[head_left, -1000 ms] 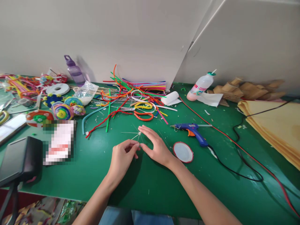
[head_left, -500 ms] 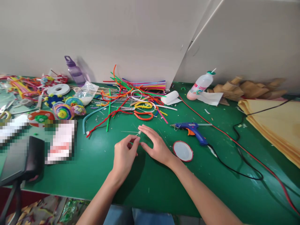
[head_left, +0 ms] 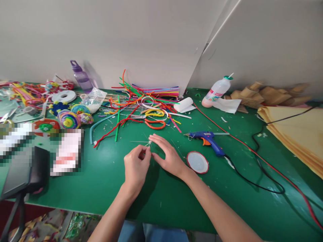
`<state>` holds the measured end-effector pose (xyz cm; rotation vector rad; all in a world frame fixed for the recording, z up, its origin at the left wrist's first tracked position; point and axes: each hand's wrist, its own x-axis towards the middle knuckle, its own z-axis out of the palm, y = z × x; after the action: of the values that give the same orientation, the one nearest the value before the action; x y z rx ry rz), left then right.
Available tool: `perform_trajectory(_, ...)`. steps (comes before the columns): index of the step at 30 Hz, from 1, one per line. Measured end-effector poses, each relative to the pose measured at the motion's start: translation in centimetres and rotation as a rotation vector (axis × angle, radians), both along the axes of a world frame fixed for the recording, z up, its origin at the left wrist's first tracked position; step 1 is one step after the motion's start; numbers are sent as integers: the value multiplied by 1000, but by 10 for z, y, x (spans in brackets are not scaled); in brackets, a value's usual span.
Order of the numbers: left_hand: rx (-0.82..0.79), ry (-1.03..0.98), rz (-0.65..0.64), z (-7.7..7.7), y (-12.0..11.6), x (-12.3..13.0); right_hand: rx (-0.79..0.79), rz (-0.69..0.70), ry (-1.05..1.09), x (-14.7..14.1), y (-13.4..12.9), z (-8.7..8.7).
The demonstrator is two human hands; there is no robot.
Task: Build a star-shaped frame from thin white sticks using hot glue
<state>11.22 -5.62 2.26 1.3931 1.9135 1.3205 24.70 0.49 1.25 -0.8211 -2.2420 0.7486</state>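
Observation:
My left hand (head_left: 137, 163) is closed in a pinch on a small whitish piece with thin strands (head_left: 149, 143) spreading out from its centre. What it is made of is too fine to tell. My right hand (head_left: 168, 158) lies to the right of it, fingers stretched out and thumb apart. Its fingertips reach the far side of the strands; whether they touch cannot be made out. Right of that hand, a white disc with a red rim (head_left: 198, 162) rests on the green table (head_left: 106, 188).
A blue glue gun (head_left: 209, 139) with its black cord lies at the right, near a red cable (head_left: 242, 148). Behind the hands are orange-handled scissors (head_left: 155, 125) and piled pipe cleaners (head_left: 158, 91). A bottle (head_left: 217, 92) leans at the back; a black device (head_left: 27, 174) stands front left.
My left hand has shifted very slightly at the whitish piece. The right hand stays in the same pose, and the whole view has moved a little.

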Motion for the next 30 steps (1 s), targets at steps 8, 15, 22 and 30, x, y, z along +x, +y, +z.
perform_trajectory(8, 3, 29, -1, 0, 1, 0, -7, 4, 6, -1, 0, 1)
perform_trajectory(15, 5, 27, 8, 0, 2, 0, -6, 4, 6, 0, 1, 1)
perform_trajectory(22, -6, 97, -40, 4, 2, -4, -3, 6, -14, 0, -1, 0)
perform_trajectory(30, -94, 237, -127, -3, -28, -18, 7, -26, -27, 11, 3, 9)
